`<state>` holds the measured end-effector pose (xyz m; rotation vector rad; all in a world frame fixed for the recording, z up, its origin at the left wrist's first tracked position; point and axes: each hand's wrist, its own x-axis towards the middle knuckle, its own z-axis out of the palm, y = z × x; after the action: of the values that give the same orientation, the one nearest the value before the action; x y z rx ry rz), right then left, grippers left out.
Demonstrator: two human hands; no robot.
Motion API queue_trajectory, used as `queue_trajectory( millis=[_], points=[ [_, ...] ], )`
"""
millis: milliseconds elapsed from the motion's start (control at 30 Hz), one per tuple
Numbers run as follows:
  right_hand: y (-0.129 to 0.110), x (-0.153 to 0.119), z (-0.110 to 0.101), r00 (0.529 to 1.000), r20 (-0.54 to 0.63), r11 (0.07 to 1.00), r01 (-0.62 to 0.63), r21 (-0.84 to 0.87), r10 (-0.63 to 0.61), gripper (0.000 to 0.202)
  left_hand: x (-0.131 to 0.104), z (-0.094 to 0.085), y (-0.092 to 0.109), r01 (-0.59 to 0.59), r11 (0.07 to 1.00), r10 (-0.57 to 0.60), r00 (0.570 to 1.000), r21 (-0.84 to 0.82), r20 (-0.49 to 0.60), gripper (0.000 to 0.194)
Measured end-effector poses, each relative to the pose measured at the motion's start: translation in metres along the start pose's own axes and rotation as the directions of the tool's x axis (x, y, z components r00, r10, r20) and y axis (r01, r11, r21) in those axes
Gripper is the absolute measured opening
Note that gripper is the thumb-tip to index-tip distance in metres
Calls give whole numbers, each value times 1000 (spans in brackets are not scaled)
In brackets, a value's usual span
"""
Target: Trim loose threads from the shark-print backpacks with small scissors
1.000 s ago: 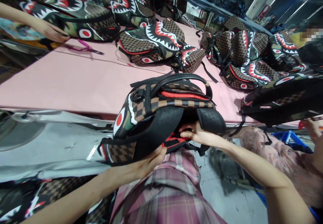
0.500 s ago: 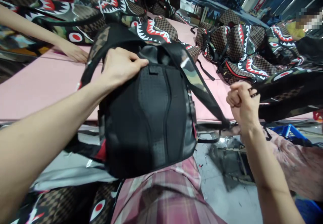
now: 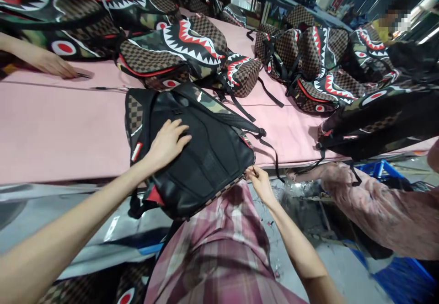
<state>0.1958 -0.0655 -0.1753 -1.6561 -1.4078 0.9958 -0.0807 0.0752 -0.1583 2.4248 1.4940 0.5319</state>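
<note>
A backpack lies on the pink table with its black padded back facing up, its near end over the table's front edge. My left hand rests on the back panel near its top, fingers spread. My right hand is at the bag's lower right corner, its fingers pinched together at the checkered edge; what they hold is too small to make out. Black shoulder straps trail to the right, one thin end hanging over the edge.
Shark-mouth bags stand behind the backpack, several more at the right. Another person's hand is at the left by a small tool. A patterned sleeve reaches in at the right. Blue crates stand below.
The backpack has gone from upright to lying on the table. My left hand has left its top for the back panel. My right hand has moved left and down to the bag's corner.
</note>
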Motion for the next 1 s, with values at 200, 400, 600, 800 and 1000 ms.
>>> queue_trajectory(
  millis=[200,400,600,800,1000],
  points=[
    [-4,-3,-1,997,-74,999,-37,-32,34,34,-140,7,16,-284,937,298,954,202,-43,45],
    [-10,-47,57,994,93,861,99,-498,-60,41,-176,45,16,-209,943,243,964,260,-107,68],
    [-21,-79,121,946,284,788,294,-541,-158,33,-174,54,15,-177,974,209,946,143,-250,69],
    [-21,-64,120,929,208,815,369,-447,-306,21,-179,52,27,-143,976,186,940,165,-287,65],
    [-21,-62,129,886,-46,863,437,-253,-462,23,-167,60,61,-83,951,180,932,297,-316,51]
  ],
)
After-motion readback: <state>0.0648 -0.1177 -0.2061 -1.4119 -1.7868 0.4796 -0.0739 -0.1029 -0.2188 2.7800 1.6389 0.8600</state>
